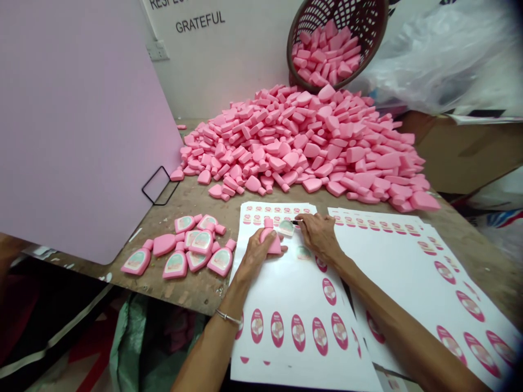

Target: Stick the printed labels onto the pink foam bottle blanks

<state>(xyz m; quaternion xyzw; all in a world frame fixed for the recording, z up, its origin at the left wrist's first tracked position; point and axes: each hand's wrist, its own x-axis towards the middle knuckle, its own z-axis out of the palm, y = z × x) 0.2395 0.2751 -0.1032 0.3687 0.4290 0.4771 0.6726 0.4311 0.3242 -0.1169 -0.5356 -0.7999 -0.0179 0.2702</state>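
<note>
My left hand (255,251) is closed round a pink plastic bottle (270,242), its neck pointing away from me and its visible face without a label. Just right of it, my right hand (318,234) pinches a thin tool (297,221) with a dark tip, mostly hidden by the fingers. A pale green and white label (286,228) is at the tool's tip, above the sticker sheet (281,288). Another pale label (303,252) lies lower on that sheet. Pink oval stickers (298,333) and rows of small ones are printed on it.
Labelled pink bottles (201,242) lie in a small group at left. A large heap of pink bottles (302,141) covers the table's back, below a tipped brown basket (378,32). More sticker sheets (392,261) lie at right. A pink panel (81,120) stands left, near a black wire frame (146,190).
</note>
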